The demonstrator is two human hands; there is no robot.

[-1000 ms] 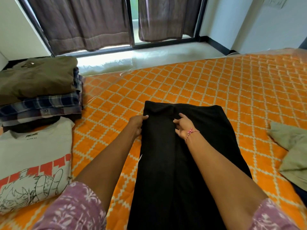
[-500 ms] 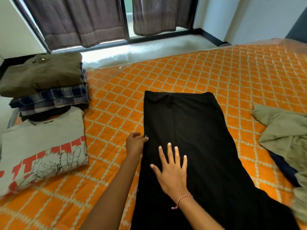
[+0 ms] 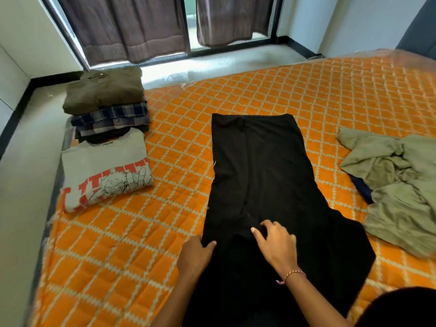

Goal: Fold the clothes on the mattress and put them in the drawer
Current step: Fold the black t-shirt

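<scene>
Currently, the black trousers [image 3: 259, 173] are laid flat at the centre of the mattress [image 3: 330, 90], the near left edge gripped by the left hand [image 3: 195, 254] and a fold pinched by the right hand [image 3: 276, 244]. Folded work is noted at 10 o'clock (olive garment [image 3: 103, 90] over plaid shirt [image 3: 111, 116], printed T-shirt [image 3: 103, 171] beside). The crumpled khaki garment [image 3: 401, 185] at 3 o'clock is judged unfolded, and no drawer is seen.

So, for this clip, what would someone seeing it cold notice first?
The orange diamond-quilted mattress fills the frame, with a long black garment laid flat down its centre. At the near end the left hand grips its left edge and the right hand pinches the fabric. A folded stack and a printed T-shirt sit at left; a crumpled olive garment lies at right.
</scene>
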